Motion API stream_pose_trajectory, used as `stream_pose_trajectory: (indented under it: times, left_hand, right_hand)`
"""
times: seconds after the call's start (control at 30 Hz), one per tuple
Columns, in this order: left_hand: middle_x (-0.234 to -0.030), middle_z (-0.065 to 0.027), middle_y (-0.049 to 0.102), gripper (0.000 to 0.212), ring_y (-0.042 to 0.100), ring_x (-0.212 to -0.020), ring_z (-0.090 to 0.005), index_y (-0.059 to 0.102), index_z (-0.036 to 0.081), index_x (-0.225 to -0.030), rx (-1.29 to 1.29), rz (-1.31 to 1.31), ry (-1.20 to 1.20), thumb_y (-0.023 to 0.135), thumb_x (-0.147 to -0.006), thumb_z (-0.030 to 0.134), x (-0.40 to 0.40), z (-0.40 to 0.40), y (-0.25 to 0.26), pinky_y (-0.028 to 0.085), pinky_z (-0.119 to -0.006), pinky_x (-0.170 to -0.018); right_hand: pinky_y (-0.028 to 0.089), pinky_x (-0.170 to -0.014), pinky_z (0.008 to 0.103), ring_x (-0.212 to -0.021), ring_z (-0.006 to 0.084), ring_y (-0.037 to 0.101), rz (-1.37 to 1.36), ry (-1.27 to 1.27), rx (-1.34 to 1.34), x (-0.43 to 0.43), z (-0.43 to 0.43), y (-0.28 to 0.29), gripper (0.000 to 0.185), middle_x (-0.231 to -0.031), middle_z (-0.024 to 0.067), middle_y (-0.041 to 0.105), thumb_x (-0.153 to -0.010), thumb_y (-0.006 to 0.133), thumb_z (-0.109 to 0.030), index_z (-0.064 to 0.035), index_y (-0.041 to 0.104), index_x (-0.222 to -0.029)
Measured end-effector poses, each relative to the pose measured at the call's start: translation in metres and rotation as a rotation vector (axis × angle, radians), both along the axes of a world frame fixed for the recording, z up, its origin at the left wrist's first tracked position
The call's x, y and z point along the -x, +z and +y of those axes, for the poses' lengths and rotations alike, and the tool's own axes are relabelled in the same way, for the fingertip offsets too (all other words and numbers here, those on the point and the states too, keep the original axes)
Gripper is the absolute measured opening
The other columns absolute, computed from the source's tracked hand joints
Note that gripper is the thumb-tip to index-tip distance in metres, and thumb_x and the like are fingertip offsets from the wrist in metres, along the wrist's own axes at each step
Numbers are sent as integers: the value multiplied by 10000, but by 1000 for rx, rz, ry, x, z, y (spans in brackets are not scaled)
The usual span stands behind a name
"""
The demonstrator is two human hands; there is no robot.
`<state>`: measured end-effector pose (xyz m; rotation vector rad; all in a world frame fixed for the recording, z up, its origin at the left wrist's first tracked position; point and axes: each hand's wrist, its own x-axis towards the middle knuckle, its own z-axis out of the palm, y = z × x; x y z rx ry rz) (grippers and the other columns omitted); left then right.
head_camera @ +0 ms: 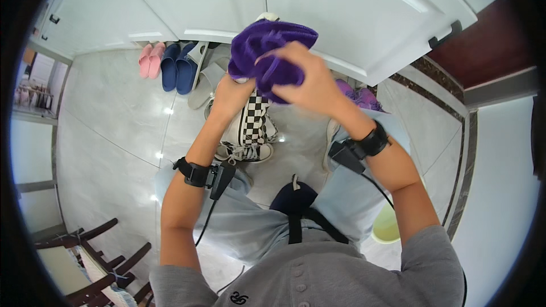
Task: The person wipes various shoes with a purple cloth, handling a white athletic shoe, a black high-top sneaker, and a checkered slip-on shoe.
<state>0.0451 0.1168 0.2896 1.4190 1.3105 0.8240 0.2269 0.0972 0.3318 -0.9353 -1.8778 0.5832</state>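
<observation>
A purple cloth (256, 47) is bunched in my right hand (309, 79), whose fingers are slightly blurred. My left hand (232, 96) is around a white shoe with a black-and-white checkered side (254, 121). The cloth lies over the upper part of this shoe and hides much of it. A pale end of a shoe (268, 16) shows above the cloth; whether it belongs to the same shoe I cannot tell. Under the checkered shoe, a black sneaker with white laces (251, 152) rests on the floor between my feet.
White cabinet doors (213, 0) stand ahead. Along their base are pink slippers (151, 60), navy slides (177, 68), grey slippers (209, 81) and purple shoes (362, 96). A yellow-green basin (387, 224) sits by my right leg. Dark wooden chair parts (102, 260) lie at lower left.
</observation>
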Motion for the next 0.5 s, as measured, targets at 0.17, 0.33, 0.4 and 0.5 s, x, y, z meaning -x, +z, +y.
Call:
stream_pose_trajectory:
  times: [0.17, 0.33, 0.4, 0.5]
  left_hand:
    - [-946, -77, 617, 418, 612, -756, -116, 491, -12, -1125, 302, -481, 35, 548, -848, 296, -2, 1, 14, 495, -247, -698]
    - [-1009, -118, 625, 460, 628, -860, -163, 514, -32, -1121, 343, -723, -96, 456, -894, 365, -12, -6, 27, 508, -280, -772]
    - [-1043, -125, 614, 510, 620, -902, -178, 496, -29, -1157, 302, -673, -151, 443, -901, 409, -8, -8, 24, 500, -296, -802]
    - [-1122, -134, 578, 604, 607, -945, -191, 437, -16, -1231, 349, -723, -172, 387, -902, 489, 3, -3, 17, 496, -302, -817]
  right_hand:
    - [480, -784, 311, -815, 195, 626, 945, -174, 303, -50, 36, 22, 263, -886, 80, 640, -764, 598, -197, 0, 603, -938]
    - [444, -871, 327, -932, 167, 578, 1255, 132, 609, -44, 40, 8, 339, -983, 62, 610, -825, 533, -306, -47, 561, -1041]
    - [408, -904, 306, -1008, 146, 521, 1032, 104, 700, -19, 35, -12, 433, -1066, 60, 560, -814, 592, -318, -52, 500, -1142]
    - [385, -914, 294, -1057, 143, 476, 804, 169, 772, -13, 30, -21, 559, -1136, 61, 510, -809, 628, -333, -53, 411, -1242]
